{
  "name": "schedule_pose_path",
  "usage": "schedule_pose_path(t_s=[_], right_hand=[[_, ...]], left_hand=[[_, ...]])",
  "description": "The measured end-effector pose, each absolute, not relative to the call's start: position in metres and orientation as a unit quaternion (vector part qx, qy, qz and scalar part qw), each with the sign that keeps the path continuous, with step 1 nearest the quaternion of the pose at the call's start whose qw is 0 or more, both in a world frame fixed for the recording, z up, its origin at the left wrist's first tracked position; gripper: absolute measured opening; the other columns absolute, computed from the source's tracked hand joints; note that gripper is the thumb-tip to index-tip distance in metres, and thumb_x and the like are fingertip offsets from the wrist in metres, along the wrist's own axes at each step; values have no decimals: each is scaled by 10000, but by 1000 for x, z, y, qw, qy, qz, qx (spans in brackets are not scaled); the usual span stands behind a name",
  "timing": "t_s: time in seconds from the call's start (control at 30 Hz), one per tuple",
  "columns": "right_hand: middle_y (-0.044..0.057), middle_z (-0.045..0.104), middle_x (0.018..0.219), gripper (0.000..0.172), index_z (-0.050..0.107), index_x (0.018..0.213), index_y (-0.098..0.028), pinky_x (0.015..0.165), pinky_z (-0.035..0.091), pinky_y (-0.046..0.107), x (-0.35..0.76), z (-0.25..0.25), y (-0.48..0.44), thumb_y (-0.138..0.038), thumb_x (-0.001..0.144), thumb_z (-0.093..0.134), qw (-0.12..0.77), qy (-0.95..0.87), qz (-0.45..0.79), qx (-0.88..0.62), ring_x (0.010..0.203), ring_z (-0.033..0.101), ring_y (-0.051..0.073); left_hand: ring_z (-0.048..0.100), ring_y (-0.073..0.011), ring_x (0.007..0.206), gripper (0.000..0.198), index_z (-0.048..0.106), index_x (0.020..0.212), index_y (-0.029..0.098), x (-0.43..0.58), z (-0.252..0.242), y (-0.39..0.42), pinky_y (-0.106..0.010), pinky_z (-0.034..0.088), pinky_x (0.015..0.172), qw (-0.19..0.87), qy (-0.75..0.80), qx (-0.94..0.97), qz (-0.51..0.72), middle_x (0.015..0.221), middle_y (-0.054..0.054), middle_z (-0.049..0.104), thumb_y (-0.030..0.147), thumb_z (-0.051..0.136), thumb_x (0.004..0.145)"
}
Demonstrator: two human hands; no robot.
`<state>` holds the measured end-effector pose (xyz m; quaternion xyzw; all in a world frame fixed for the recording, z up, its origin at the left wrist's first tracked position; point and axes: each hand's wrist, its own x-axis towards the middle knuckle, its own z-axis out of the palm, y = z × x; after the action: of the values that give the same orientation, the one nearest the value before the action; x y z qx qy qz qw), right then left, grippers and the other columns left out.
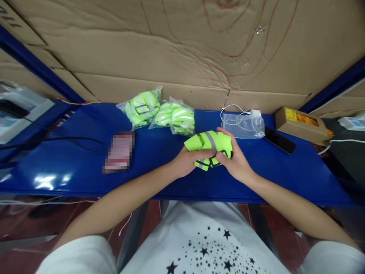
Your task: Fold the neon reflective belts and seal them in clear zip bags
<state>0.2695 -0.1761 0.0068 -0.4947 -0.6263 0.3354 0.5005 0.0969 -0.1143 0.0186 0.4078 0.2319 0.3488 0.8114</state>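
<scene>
Between both hands, above the blue table, is a bundled neon-yellow reflective strap (215,140) with grey stripes and a black buckle. My left hand (190,160) grips its left side, thumb laid across the front. On the right side my right hand (237,161) wraps around the bundle, its thumb by the buckle and its fingers behind. Most fingertips are hidden behind the fabric. Beyond the hands lie clear bags of similar neon straps, one bag (142,109) at the left and another bag (182,117) closer to the hands.
On the blue table (159,152) are a blurred-out pinkish item (119,152) at left, a clear plastic bag (245,125) with a white charger (255,113), a black phone (279,140) and a cardboard box (302,123) at right. A cardboard wall (171,49) stands behind.
</scene>
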Motion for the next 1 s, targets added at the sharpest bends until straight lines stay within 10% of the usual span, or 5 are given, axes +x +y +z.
schedule_pose_path(t_s=[0.37, 0.53, 0.77, 1.0], right_hand=[[164, 578, 1437, 751, 286, 1599, -207, 1024, 553, 390, 291, -19, -158, -692, 1034, 382, 427, -727, 263, -470, 1221, 640, 255], [116, 648, 1396, 833, 586, 1420, -234, 1010, 530, 389, 313, -7, -132, -582, 1064, -82, 340, -702, 102, -618, 1224, 650, 225], [174, 756, 915, 487, 694, 995, -143, 995, 381, 632, 340, -13, -111, -620, 930, 617, 187, -616, 14, -765, 892, 703, 380], [18, 768, 841, 181, 692, 885, -230, 802, 447, 329, 327, -4, -127, -372, 957, 605, 139, -671, 75, -724, 795, 705, 213]], left_hand=[[760, -247, 947, 530, 793, 1128, 168, 98, 9, -97, -364, 564, 907, 793, 274, 467, 278, 1057, -93, 813, 302, 971, 646], [750, -229, 760, 504, 785, 1134, 154, 103, 11, -98, -361, 626, 709, 785, 278, 454, 317, 949, -82, 809, 329, 943, 688], [757, -222, 806, 346, 763, 1037, 143, 100, 14, -80, -354, 659, 700, 795, 294, 382, 368, 980, -74, 804, 252, 899, 738], [771, -238, 838, 291, 763, 1060, 108, 103, 3, -72, -350, 649, 725, 826, 293, 346, 335, 1000, -120, 804, 262, 811, 818]])
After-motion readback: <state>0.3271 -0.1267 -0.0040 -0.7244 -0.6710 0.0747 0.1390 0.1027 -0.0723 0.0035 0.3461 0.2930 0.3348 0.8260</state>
